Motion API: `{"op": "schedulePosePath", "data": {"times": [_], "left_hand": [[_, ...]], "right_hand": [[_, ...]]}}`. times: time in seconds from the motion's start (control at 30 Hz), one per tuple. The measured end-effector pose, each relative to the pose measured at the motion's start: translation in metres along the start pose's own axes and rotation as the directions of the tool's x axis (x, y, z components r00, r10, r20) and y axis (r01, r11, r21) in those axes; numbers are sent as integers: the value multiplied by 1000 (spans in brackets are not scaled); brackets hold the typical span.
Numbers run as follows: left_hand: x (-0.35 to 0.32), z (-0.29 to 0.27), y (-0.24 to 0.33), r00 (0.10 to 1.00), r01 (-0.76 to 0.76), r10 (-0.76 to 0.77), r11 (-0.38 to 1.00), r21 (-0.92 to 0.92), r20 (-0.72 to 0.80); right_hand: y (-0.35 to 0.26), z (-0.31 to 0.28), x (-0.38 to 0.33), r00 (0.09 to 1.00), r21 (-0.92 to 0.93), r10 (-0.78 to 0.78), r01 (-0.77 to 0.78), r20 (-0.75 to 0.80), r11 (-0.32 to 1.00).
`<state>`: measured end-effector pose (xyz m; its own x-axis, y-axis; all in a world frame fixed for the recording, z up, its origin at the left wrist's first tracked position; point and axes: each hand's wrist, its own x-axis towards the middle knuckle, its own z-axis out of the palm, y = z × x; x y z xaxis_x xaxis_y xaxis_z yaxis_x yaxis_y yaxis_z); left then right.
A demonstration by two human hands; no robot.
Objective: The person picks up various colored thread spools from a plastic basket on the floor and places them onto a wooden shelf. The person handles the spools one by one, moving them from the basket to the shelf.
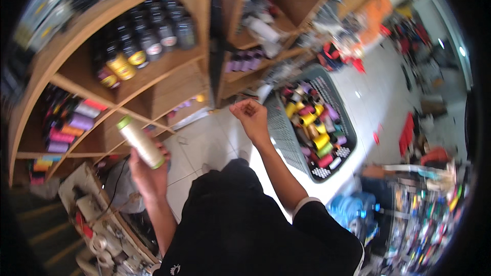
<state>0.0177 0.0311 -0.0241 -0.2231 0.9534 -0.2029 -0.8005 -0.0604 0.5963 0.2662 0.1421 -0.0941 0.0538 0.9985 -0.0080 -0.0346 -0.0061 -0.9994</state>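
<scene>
My left hand (pixel 149 173) is wrapped round a tall cream thread spool (pixel 139 142) with green ends, tilted in front of the wooden shelf. My right hand (pixel 250 117) is raised at the middle, its fingertips pressed together in a pinch. Whatever is between them, if anything, is too fine to see. Just right of that hand stands a grey-green plastic basket (pixel 286 138), heaped with thread spools (pixel 315 122) in yellow, purple, pink and other colours.
Wooden shelving (pixel 148 84) at the left and back holds rows of dark spools (pixel 166 36) and coloured spools (pixel 76 122). A sewing machine (pixel 94 212) is at the lower left. Blue water bottles (pixel 353 212) stand at the lower right, by a pile of colourful small items (pixel 427 225).
</scene>
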Motion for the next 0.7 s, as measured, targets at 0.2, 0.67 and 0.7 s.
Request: {"op": "schedulePosePath", "data": {"times": [0.2, 0.67, 0.7], "left_hand": [[12, -6, -26, 996, 90, -88, 989, 114, -25], [22, 57, -74, 998, 37, -43, 989, 142, 37], [19, 64, -73, 999, 29, -31, 988, 153, 11]], "right_hand": [[115, -188, 5, 780, -7, 256, -317, -570, 948], [92, -200, 51, 816, -85, 13, -76, -578, 993], [63, -165, 50, 872, -103, -35, -18, -489, 995]]}}
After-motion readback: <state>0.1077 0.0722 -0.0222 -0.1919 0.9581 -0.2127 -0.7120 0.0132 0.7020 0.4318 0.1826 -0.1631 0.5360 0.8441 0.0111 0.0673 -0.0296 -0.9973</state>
